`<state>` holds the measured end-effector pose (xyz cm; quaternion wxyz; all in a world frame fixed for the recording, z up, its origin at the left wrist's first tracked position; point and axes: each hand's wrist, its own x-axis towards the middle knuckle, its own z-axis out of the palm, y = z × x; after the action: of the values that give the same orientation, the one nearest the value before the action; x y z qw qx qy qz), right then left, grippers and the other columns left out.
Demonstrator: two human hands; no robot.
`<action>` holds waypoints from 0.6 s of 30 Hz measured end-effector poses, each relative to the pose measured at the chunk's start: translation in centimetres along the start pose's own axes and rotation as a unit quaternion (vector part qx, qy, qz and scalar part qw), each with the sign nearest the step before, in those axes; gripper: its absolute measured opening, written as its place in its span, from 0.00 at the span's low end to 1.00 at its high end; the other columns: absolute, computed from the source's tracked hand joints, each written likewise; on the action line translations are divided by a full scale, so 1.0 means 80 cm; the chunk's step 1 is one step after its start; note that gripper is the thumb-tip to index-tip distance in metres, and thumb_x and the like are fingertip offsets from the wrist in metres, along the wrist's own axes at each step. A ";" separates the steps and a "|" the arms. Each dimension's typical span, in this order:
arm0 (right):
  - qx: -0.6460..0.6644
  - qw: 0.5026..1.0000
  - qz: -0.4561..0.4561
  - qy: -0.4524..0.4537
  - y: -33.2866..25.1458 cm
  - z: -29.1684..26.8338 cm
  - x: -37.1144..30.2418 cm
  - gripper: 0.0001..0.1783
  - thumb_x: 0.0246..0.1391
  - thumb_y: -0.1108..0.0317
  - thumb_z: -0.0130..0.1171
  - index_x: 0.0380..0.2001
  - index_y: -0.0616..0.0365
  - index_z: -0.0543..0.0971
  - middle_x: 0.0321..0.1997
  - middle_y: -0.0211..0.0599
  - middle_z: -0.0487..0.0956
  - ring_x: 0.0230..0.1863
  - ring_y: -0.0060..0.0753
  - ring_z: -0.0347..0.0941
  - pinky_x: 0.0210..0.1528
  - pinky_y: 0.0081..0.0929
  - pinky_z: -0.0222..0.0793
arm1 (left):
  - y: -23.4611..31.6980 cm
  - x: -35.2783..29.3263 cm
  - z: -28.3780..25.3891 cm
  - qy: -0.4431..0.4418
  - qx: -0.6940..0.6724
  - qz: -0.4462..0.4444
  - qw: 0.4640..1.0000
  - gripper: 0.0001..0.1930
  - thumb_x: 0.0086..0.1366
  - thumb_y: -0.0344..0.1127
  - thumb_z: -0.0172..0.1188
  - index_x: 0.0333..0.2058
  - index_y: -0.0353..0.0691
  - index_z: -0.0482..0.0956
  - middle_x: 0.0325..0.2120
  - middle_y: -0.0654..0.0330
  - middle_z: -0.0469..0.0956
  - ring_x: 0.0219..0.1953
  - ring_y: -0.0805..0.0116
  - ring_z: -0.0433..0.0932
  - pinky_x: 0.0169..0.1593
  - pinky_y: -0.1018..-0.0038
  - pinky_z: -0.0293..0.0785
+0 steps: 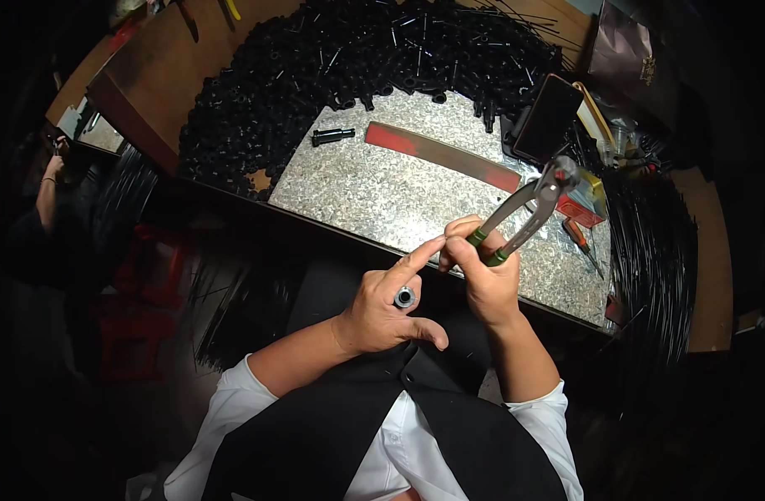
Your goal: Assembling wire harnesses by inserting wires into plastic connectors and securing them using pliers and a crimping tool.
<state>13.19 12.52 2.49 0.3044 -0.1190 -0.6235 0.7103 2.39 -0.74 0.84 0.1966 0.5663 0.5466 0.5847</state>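
Observation:
My left hand is closed around a short dark tube, its ring-shaped end facing up from the palm. The thumb and index finger stick out straight, and that index fingertip meets the fingers of my right hand. Closed on the green-sleeved handles of a pair of pincers, my right hand keeps the metal jaws pointing up and away over the stone slab. Whether the right fingertips also pinch something small is hidden. Farther back on the slab lie a black stepped tube and a long flat red-and-brown bar.
A big heap of black tubular parts covers the far side. To the right are a dark-screened device, a red-and-yellow box, an orange-handled screwdriver and bundled thin black rods. Another person's arm shows at far left.

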 end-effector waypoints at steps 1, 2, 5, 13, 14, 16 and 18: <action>-0.059 0.998 -0.005 0.006 0.001 0.000 -0.002 0.05 0.56 0.73 0.54 0.33 0.64 0.73 0.35 0.35 0.71 0.30 0.22 0.70 0.32 0.20 0.69 | -0.001 -0.001 0.000 -0.002 -0.002 0.001 1.000 0.58 0.34 0.63 0.68 0.60 0.31 0.58 0.10 0.70 0.56 0.14 0.82 0.56 0.20 0.82 0.53; -0.118 0.993 -0.026 0.003 0.000 -0.001 -0.003 0.03 0.55 0.77 0.55 0.33 0.66 0.74 0.35 0.35 0.72 0.31 0.21 0.71 0.32 0.18 0.69 | -0.002 -0.002 0.000 0.004 0.000 -0.004 1.000 0.58 0.34 0.63 0.68 0.60 0.31 0.59 0.10 0.70 0.56 0.14 0.82 0.56 0.20 0.82 0.53; -0.340 0.923 -0.179 0.002 -0.011 0.004 0.006 0.03 0.50 0.78 0.58 0.30 0.64 0.76 0.30 0.38 0.76 0.28 0.29 0.73 0.32 0.24 0.69 | -0.007 -0.004 -0.007 0.010 -0.002 -0.007 1.000 0.52 0.38 0.54 0.74 0.58 0.31 0.61 0.11 0.67 0.59 0.14 0.81 0.60 0.20 0.82 0.58; -0.266 0.946 -0.173 -0.072 -0.011 0.032 -0.002 0.08 0.44 0.77 0.57 0.31 0.63 0.73 0.29 0.43 0.71 0.28 0.38 0.71 0.31 0.29 0.67 | -0.030 -0.004 -0.008 0.107 -0.017 0.040 0.993 0.47 0.45 0.62 0.65 0.53 0.29 0.59 0.12 0.68 0.65 0.15 0.81 0.62 0.20 0.82 0.57; -0.257 0.946 -0.179 -0.080 -0.011 0.034 -0.005 0.08 0.45 0.78 0.57 0.32 0.63 0.73 0.30 0.43 0.71 0.29 0.37 0.71 0.32 0.28 0.67 | -0.026 -0.002 -0.015 0.062 -0.004 0.025 0.998 0.47 0.49 0.61 0.63 0.54 0.27 0.56 0.19 0.65 0.73 0.19 0.80 0.68 0.23 0.84 0.63; -0.223 0.949 -0.195 -0.106 0.002 0.045 -0.004 0.10 0.46 0.79 0.58 0.34 0.63 0.72 0.34 0.42 0.71 0.33 0.37 0.70 0.34 0.27 0.67 | -0.030 -0.005 -0.021 0.080 0.002 0.043 0.996 0.43 0.52 0.65 0.58 0.50 0.28 0.65 0.41 0.53 0.72 0.36 0.73 0.73 0.38 0.78 0.70; -0.227 0.946 -0.208 -0.106 0.003 0.049 -0.002 0.11 0.46 0.78 0.58 0.35 0.63 0.73 0.34 0.41 0.71 0.33 0.38 0.70 0.35 0.27 0.67 | -0.037 -0.007 -0.025 0.074 0.059 0.093 0.991 0.42 0.52 0.68 0.56 0.47 0.28 0.69 0.48 0.50 0.69 0.41 0.70 0.73 0.44 0.75 0.70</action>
<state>11.09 9.19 2.96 0.3425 0.0232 -0.8074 0.4798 -0.34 -1.11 -1.50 0.0665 0.5806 0.5380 0.6075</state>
